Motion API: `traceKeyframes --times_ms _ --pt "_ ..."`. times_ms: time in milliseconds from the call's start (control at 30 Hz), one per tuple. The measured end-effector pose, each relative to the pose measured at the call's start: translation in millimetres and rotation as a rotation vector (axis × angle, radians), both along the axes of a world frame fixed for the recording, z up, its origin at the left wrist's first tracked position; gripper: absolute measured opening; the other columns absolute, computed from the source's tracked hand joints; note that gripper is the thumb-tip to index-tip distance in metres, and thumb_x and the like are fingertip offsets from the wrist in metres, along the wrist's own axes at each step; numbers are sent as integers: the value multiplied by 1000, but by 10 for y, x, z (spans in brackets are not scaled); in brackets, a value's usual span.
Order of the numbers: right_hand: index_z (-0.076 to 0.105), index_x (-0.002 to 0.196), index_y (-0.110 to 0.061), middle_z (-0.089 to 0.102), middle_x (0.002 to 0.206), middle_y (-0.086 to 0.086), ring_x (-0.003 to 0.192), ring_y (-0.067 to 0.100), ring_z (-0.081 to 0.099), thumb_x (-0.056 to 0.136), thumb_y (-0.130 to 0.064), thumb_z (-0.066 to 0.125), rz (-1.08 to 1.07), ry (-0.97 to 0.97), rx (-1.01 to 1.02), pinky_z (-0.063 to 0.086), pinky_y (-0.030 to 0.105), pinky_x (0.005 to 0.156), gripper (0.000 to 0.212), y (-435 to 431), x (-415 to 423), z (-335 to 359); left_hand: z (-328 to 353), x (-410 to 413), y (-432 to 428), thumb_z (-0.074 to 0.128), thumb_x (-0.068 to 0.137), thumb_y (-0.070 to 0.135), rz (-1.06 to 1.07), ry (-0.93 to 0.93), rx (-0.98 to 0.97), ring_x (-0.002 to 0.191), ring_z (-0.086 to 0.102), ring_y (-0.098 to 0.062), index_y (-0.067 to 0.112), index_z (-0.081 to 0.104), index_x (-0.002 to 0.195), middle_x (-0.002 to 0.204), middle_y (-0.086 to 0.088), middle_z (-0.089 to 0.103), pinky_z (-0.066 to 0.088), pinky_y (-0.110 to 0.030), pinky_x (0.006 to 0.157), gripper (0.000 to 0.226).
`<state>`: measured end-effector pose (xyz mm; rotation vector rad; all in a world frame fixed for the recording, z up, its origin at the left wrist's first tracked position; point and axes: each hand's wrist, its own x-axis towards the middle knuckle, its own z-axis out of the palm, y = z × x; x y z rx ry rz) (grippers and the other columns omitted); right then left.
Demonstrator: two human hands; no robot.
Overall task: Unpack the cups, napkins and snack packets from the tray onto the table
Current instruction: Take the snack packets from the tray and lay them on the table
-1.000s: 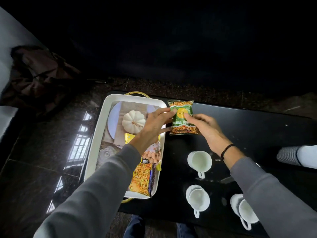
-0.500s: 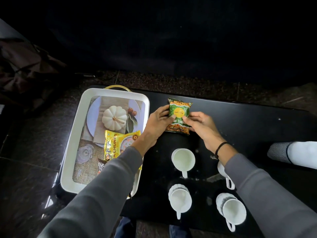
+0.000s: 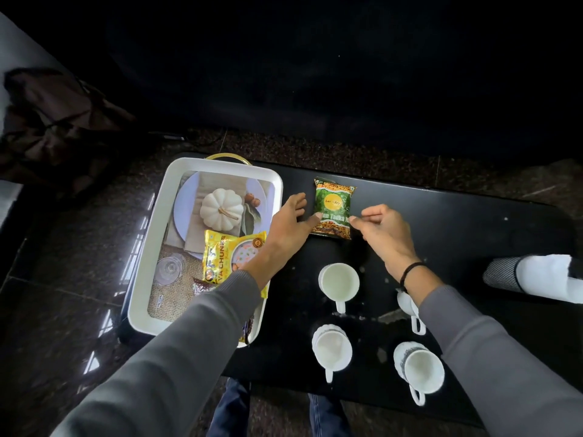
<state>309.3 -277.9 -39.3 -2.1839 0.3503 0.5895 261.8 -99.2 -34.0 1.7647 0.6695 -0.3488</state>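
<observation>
A green snack packet (image 3: 333, 205) lies flat on the black table (image 3: 457, 234), just right of the white tray (image 3: 143, 279). My left hand (image 3: 288, 227) rests beside it with fingers spread, the thumb touching its lower left corner. The curled fingers of my right hand (image 3: 383, 230) pinch the packet's right edge. A yellow snack packet (image 3: 225, 257) lies in the tray, with another packet (image 3: 247, 329) mostly hidden under my left sleeve. Three white cups (image 3: 339, 282) (image 3: 331, 346) (image 3: 418, 369) stand on the table; one more cup (image 3: 407, 305) is half hidden by my right forearm.
The tray's floor carries a printed picture of a white pumpkin (image 3: 220, 208). A white and striped object (image 3: 536, 275) lies at the table's right end. A dark bag (image 3: 47, 121) sits on the floor at the left. My legs (image 3: 233, 411) show below the table's near edge.
The green packet has been set down on the table. Both hands have drawn back from it toward its lower corners, and my left hand has spread open.
</observation>
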Motion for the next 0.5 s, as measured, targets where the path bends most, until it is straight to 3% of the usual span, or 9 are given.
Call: traceKeyframes --times_ms 67,200,333,400,467,500 --pt "68 109 -18 70 93 -8 80 0 63 87 -31 79 39 -28 -37 40 11 60 28 80 -65 122 78 -71 58 73 93 19 9 -13 -34 137 50 -18 11 40 152 151 -6 52 41 -35 116 68" --pt "68 104 -22 68 87 -14 81 -2 62 87 -31 78 141 -38 -19 37 4 58 22 391 -236 325 177 -281 288 76 90 19 -8 -53 -6 129 55 -12 13 49 146 142 -2 60 42 -25 105 62" --pt "71 98 -24 66 80 -20 72 -9 59 86 -32 78 276 -33 -21 39 3 50 15 843 -427 398 178 -531 717 79 86 12 56 -36 10 125 58 -15 11 55 140 134 -4 65 49 -37 106 59" --pt "72 99 -22 69 84 -16 78 -2 65 87 -30 76 380 -37 -41 46 9 58 15 1086 -532 372 127 -681 967 79 84 7 116 -2 53 121 61 -18 9 57 135 131 -7 66 53 -32 94 55" --pt "68 108 -18 72 101 -6 96 14 69 88 -28 75 482 -29 -61 58 29 77 24 1303 -626 317 66 -845 1190 78 84 8 155 75 115 109 64 -19 9 58 132 128 -8 67 52 -26 78 52" --pt "63 116 -16 70 113 0 106 20 67 88 -29 74 534 -23 -91 58 38 86 32 1387 -661 292 43 -917 1273 78 84 10 156 128 162 104 64 -20 11 57 133 127 -7 67 52 -26 73 53"
